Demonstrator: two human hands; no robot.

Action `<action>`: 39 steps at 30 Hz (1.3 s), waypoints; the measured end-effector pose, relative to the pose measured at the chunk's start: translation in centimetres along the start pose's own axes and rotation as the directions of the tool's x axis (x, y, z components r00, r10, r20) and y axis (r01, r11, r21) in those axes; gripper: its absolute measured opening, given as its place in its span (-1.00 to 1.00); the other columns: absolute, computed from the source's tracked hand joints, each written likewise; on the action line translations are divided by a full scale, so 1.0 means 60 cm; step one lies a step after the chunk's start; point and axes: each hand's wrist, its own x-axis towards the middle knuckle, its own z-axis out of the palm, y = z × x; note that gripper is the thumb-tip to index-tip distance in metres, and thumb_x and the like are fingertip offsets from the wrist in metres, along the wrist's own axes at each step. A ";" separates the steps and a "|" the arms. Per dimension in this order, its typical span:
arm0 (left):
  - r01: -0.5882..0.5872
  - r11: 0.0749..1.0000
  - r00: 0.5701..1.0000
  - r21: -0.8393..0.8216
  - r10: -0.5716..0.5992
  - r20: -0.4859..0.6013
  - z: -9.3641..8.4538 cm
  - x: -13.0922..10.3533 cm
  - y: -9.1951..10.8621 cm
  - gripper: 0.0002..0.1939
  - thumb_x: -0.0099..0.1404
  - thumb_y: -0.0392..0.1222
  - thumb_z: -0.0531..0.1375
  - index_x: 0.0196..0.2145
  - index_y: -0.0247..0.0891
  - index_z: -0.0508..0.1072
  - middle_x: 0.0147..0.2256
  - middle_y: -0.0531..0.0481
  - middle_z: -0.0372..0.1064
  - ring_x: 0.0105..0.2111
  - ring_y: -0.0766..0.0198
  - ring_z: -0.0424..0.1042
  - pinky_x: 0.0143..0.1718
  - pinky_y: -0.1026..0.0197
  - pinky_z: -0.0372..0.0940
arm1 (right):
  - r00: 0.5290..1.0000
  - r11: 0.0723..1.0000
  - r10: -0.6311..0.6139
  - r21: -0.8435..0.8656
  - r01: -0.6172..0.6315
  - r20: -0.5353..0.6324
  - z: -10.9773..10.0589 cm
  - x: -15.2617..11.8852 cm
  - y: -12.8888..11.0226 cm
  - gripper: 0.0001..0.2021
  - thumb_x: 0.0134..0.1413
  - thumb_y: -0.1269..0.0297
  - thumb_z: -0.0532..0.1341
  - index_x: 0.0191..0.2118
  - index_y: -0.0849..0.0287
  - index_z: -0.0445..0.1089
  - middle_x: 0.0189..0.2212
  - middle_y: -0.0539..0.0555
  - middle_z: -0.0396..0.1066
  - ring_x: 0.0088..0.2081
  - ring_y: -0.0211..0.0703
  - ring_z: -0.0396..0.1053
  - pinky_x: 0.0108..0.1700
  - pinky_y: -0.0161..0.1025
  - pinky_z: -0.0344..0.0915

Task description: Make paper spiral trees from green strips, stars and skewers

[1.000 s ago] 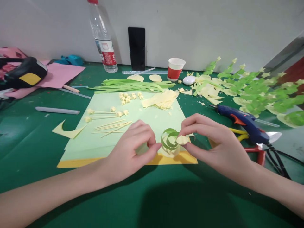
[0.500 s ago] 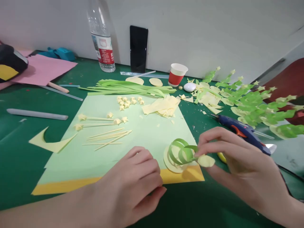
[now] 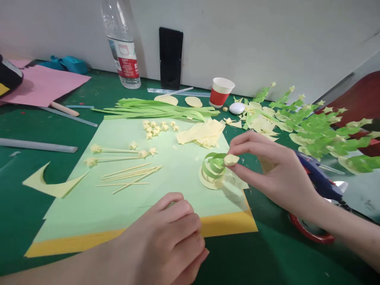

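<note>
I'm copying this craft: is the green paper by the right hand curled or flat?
Curled: the green paper loops above the pale disc, near the right hand.

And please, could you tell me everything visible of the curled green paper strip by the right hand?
The curled green paper strip winds in loose loops, smaller ones inside a larger one. It looks thin and smooth. Its right side reaches the small pale yellow folded paper piece pinched in the right hand. Its loops overlap a round pale yellow paper disc; contact there is unclear.
</note>
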 end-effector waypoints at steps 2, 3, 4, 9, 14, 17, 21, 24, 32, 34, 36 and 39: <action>-0.036 0.999 0.999 0.010 0.036 -0.007 0.000 0.001 -0.002 -0.63 0.32 -0.28 -0.06 -0.58 -0.27 0.35 -0.60 0.07 0.27 -0.55 0.33 0.15 -0.40 0.21 0.13 | 1.000 1.000 -0.001 -0.010 0.001 0.010 0.005 -0.001 0.005 -0.92 -0.01 0.46 0.14 -0.41 0.12 0.26 -0.39 0.03 0.30 -0.33 -0.21 0.30 -0.34 -0.25 0.28; -0.048 0.999 0.999 0.017 0.048 -0.008 0.000 0.001 -0.003 -0.65 0.32 -0.29 -0.05 -0.58 -0.27 0.35 -0.60 0.07 0.27 -0.55 0.33 0.16 -0.41 0.21 0.13 | 1.000 1.000 -0.007 -0.018 0.007 0.010 0.007 -0.002 0.006 -0.92 0.00 0.46 0.14 -0.40 0.13 0.26 -0.39 0.03 0.30 -0.33 -0.22 0.30 -0.34 -0.26 0.27; -0.054 0.998 0.998 0.024 0.054 -0.010 0.000 0.001 -0.003 -0.66 0.31 -0.30 -0.04 -0.57 -0.27 0.35 -0.60 0.07 0.28 -0.55 0.33 0.17 -0.41 0.21 0.12 | 1.000 1.000 -0.016 -0.025 0.017 0.011 0.007 -0.004 0.006 -0.92 0.00 0.47 0.13 -0.40 0.14 0.26 -0.39 0.03 0.30 -0.33 -0.24 0.29 -0.34 -0.28 0.27; -0.059 0.998 0.998 0.031 0.060 -0.003 0.001 -0.001 -0.005 -0.69 0.31 -0.31 -0.03 -0.56 -0.28 0.34 -0.59 0.07 0.29 -0.53 0.32 0.19 -0.38 0.21 0.12 | 0.998 0.996 -0.054 -0.063 0.056 0.022 0.005 -0.006 0.007 -0.91 0.00 0.49 0.14 -0.40 0.15 0.25 -0.37 0.04 0.30 -0.33 -0.27 0.28 -0.33 -0.32 0.24; -0.027 0.999 0.999 0.034 0.025 0.035 0.005 -0.003 -0.005 -0.70 0.31 -0.31 -0.03 -0.56 -0.30 0.32 -0.56 0.05 0.27 -0.51 0.32 0.16 -0.40 0.20 0.11 | 0.998 0.996 -0.060 -0.064 0.062 0.028 0.004 -0.005 0.008 -0.91 0.00 0.49 0.14 -0.40 0.15 0.25 -0.38 0.03 0.29 -0.33 -0.27 0.28 -0.34 -0.32 0.23; 0.021 1.000 0.998 -0.008 -0.020 0.061 0.002 -0.002 -0.004 -0.71 0.31 -0.30 -0.03 -0.55 -0.30 0.32 -0.53 0.03 0.27 -0.49 0.30 0.14 -0.39 0.19 0.10 | 0.997 0.997 -0.061 -0.054 0.063 0.036 0.005 -0.005 0.007 -0.91 0.00 0.50 0.13 -0.39 0.17 0.27 -0.37 0.04 0.29 -0.31 -0.29 0.27 -0.32 -0.35 0.23; 0.103 0.993 0.989 -0.061 -0.096 0.116 -0.001 0.004 -0.002 -0.76 0.31 -0.32 -0.03 -0.45 -0.29 0.36 -0.44 0.01 0.29 -0.42 0.27 0.15 -0.31 0.20 0.13 | 0.998 0.999 -0.049 -0.017 0.049 0.043 0.004 -0.007 0.008 -0.92 0.00 0.51 0.11 -0.39 0.20 0.27 -0.38 0.04 0.28 -0.32 -0.31 0.26 -0.30 -0.37 0.23; 0.101 0.991 0.990 -0.084 -0.091 0.107 -0.002 0.006 -0.003 -0.79 0.30 -0.35 -0.02 -0.41 -0.29 0.37 -0.41 0.01 0.30 -0.39 0.27 0.15 -0.29 0.23 0.13 | 0.998 0.999 -0.052 0.008 0.052 0.027 0.003 -0.009 0.010 -0.91 0.00 0.52 0.12 -0.39 0.20 0.28 -0.38 0.04 0.27 -0.31 -0.32 0.26 -0.29 -0.38 0.22; -0.016 0.996 0.998 -0.082 0.020 0.053 -0.007 -0.005 -0.006 -0.62 0.30 -0.23 -0.08 -0.63 -0.32 0.27 -0.57 0.00 0.26 -0.49 0.29 0.12 -0.38 0.16 0.12 | 0.997 0.997 -0.078 0.031 0.077 0.011 0.002 -0.009 0.012 -0.93 -0.01 0.51 0.11 -0.41 0.22 0.28 -0.40 0.05 0.28 -0.33 -0.29 0.26 -0.33 -0.37 0.23; -0.043 0.999 0.998 -0.016 0.043 0.034 -0.003 -0.008 -0.004 -0.61 0.27 -0.32 -0.07 -0.69 -0.33 0.22 -0.64 0.03 0.20 -0.55 0.33 0.07 -0.47 0.21 0.07 | 0.997 0.996 -0.078 0.040 0.078 0.001 0.003 -0.009 0.012 -0.93 -0.01 0.51 0.11 -0.41 0.22 0.28 -0.40 0.06 0.28 -0.33 -0.28 0.27 -0.33 -0.36 0.24; -0.079 0.995 0.997 0.058 0.079 0.004 0.003 -0.009 -0.002 -0.63 0.21 -0.37 -0.01 -0.74 -0.34 0.20 -0.70 0.05 0.16 -0.59 0.35 0.01 -0.53 0.23 0.01 | 0.997 0.996 -0.078 0.051 0.078 -0.008 0.004 -0.010 0.012 -0.93 0.00 0.50 0.11 -0.41 0.22 0.28 -0.40 0.06 0.28 -0.34 -0.28 0.27 -0.33 -0.35 0.24; -0.106 0.989 0.993 0.103 0.111 -0.047 0.009 -0.007 -0.004 -0.64 0.15 -0.41 0.04 -0.77 -0.33 0.17 -0.73 0.09 0.13 -0.60 0.36 -0.04 -0.56 0.23 -0.05 | 0.997 0.995 -0.078 0.068 0.079 -0.012 0.006 -0.010 0.014 -0.93 0.00 0.49 0.11 -0.42 0.22 0.28 -0.40 0.06 0.28 -0.34 -0.27 0.27 -0.33 -0.34 0.25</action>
